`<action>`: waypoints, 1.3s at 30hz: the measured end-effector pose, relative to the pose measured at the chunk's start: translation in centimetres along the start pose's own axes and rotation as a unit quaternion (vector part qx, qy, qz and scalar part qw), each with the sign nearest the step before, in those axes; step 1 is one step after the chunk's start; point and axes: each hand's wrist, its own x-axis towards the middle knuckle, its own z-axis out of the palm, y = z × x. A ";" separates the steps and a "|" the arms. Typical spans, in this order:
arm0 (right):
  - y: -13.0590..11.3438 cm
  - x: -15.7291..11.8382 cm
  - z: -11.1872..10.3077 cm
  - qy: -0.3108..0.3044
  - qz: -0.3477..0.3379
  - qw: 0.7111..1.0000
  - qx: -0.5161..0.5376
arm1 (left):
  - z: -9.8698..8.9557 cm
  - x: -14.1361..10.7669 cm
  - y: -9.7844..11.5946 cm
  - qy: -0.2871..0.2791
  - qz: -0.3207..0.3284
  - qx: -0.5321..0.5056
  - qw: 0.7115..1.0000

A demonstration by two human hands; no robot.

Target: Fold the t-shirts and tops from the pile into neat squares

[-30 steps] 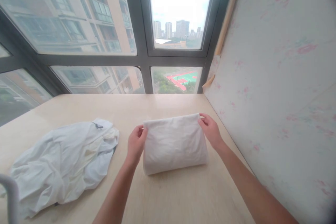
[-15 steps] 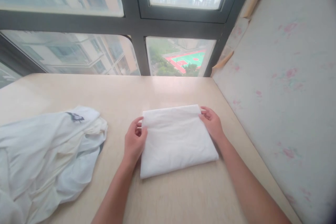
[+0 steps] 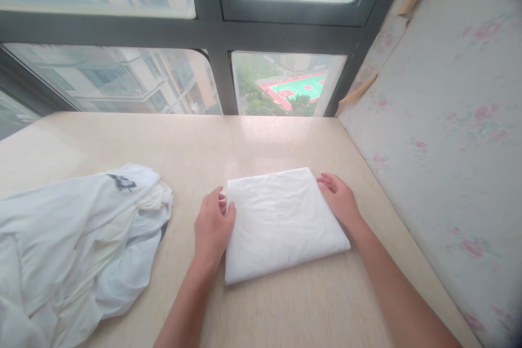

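A folded white cloth (image 3: 281, 228) lies flat on the tabletop in front of me, its near edge slightly slanted. At its left side is my left hand (image 3: 212, 225), fingers loosely bent and apart, with the thumb against or just over the cloth's edge. My right hand (image 3: 337, 198) rests by the upper right edge, its fingers loosely spread and the thumb side near the cloth. Neither hand grips the fabric.
To the left lies a crumpled white garment (image 3: 93, 239) with a dark printed mark. The pale wood-look surface (image 3: 196, 141) runs back to a grey window frame (image 3: 212, 38). A floral papered wall (image 3: 440, 163) stands close on the right.
Both hands have let go of the cloth's far corners and moved slightly outward. The fold strip along its far edge no longer shows. The view has shifted a little.
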 end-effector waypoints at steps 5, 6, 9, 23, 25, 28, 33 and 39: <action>0.0 0.0 0.6 -0.043 -0.029 0.998 0.042 | 0.3 0.6 -1.1 -0.043 -0.013 -0.148 0.988; 0.0 0.0 0.7 -0.048 -0.033 0.997 0.053 | 0.4 0.6 -1.2 -0.042 -0.014 -0.172 0.984; -0.2 0.0 0.5 -0.035 -0.036 0.997 0.051 | 0.3 0.6 -1.0 -0.041 -0.014 -0.199 0.979; -1.3 -0.5 0.4 -0.050 -0.063 0.988 -0.133 | 0.3 0.6 -0.9 -0.008 0.007 -0.100 0.995; -1.4 -0.4 0.4 -0.025 -0.116 0.974 -0.193 | 0.1 0.4 -0.4 0.007 0.037 -0.029 0.999; -2.8 -0.9 0.5 0.001 -0.223 0.934 -0.279 | -0.1 -0.4 0.9 0.038 0.183 0.052 0.981; -6.1 -5.2 3.8 -0.077 -0.277 0.890 -0.355 | 0.9 -2.2 2.2 -0.112 0.342 0.138 0.923; -5.9 -8.3 8.2 -0.153 -0.169 0.877 -0.423 | 3.0 -2.1 0.5 -0.102 0.248 0.204 0.942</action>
